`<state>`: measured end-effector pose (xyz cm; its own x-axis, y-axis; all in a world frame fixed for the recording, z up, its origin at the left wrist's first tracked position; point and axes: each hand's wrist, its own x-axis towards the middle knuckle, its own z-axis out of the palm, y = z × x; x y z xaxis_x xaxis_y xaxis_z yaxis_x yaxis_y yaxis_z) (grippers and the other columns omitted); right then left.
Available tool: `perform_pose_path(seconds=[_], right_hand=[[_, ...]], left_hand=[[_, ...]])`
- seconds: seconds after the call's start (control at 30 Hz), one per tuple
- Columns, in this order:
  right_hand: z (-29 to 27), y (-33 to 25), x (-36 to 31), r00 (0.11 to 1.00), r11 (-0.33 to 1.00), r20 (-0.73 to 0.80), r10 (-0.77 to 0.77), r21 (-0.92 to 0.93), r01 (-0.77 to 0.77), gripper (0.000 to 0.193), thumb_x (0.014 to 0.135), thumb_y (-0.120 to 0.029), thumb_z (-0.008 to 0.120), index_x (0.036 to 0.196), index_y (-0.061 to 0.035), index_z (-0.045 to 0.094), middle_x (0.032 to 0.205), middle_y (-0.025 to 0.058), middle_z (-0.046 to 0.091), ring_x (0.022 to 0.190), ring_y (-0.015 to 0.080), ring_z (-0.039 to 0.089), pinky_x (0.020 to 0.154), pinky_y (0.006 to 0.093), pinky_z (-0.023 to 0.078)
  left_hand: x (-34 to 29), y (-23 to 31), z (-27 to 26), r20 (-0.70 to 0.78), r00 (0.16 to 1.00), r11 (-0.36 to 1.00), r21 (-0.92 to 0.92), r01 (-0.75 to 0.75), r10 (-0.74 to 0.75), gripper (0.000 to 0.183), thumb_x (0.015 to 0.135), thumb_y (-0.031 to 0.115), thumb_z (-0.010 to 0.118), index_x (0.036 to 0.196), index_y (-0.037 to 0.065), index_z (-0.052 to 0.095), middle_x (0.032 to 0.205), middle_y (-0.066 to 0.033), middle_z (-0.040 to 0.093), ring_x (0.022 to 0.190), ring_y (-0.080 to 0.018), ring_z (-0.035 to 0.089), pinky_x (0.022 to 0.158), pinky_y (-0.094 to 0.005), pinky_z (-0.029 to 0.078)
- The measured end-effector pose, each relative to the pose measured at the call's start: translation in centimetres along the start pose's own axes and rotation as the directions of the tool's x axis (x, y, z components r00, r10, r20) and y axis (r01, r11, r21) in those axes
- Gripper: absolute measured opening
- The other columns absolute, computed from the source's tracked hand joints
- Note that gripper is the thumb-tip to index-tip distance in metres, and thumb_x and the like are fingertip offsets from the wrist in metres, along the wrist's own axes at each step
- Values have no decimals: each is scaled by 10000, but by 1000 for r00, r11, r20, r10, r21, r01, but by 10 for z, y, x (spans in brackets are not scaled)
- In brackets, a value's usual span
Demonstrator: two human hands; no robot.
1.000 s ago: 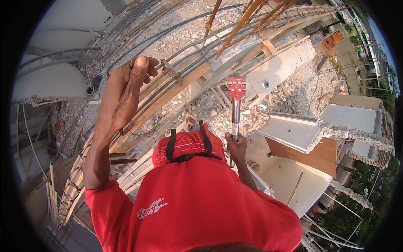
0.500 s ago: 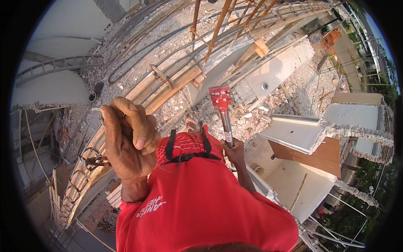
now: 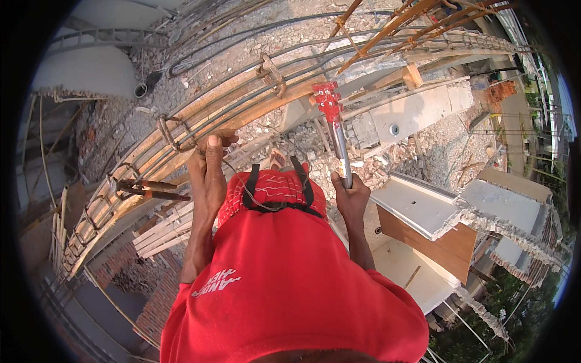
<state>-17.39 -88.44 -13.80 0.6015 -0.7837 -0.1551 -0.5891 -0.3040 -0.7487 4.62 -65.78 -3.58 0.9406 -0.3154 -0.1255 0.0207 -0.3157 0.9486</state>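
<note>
My right hand (image 3: 351, 196) grips the lower end of a tool with a silver shaft and a red toothed head (image 3: 330, 103); the tool points up and away from me over the gravel. My left hand (image 3: 209, 166) reaches out to a long rebar cage (image 3: 242, 106) lying on timber. Its fingers are closed by a bent steel stirrup (image 3: 172, 133). A thin wire (image 3: 242, 184) trails from that hand back toward my red shirt. A red pouch with black straps (image 3: 275, 190) hangs at my front.
Rusty bars (image 3: 151, 189) stick out left of my left hand. Loose gravel (image 3: 315, 157), white concrete slabs (image 3: 423, 206) and a wooden panel (image 3: 439, 242) lie to the right. Orange rebar (image 3: 387, 27) rises at the top. A brick wall and a drop lie lower left.
My left hand went from raised high, down close to my chest, then out to the rebar cage. The red tool head drifted left and a little farther away.
</note>
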Motion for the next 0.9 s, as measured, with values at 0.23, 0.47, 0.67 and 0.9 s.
perform_pose_path(seconds=[0.23,0.47,0.67,0.9], right_hand=[[-9,-27,39,979,960,-149,-137,-265,94,423,874,-424,800,749,-46,659,558,102,562,496,257,537,532,401,449],[-58,-29,79,964,787,-7,-265,-579,212,297,862,-350,790,929,-79,686,659,186,665,638,406,686,599,496,526],[-88,-20,131,902,661,150,-405,-633,402,232,827,-233,786,919,-78,641,709,151,694,647,377,695,573,483,552],[-74,13,103,758,642,-359,-545,-760,102,315,764,-286,838,762,-102,583,673,81,657,572,314,669,513,415,530]], left_hand=[[50,-19,10,217,940,816,470,-336,262,563,1064,420,423,1318,-38,630,1346,-313,564,1296,-479,478,1112,-539,359],[98,3,43,330,924,794,500,-346,195,496,982,352,497,1203,-61,659,1151,-371,632,1064,-489,630,920,-535,497],[125,6,52,533,813,572,600,-559,236,394,927,314,549,1109,2,705,840,-291,694,710,-469,681,685,-540,554],[125,3,61,532,797,543,595,-593,287,354,893,315,522,951,17,705,770,-272,672,679,-449,675,632,-545,529]])
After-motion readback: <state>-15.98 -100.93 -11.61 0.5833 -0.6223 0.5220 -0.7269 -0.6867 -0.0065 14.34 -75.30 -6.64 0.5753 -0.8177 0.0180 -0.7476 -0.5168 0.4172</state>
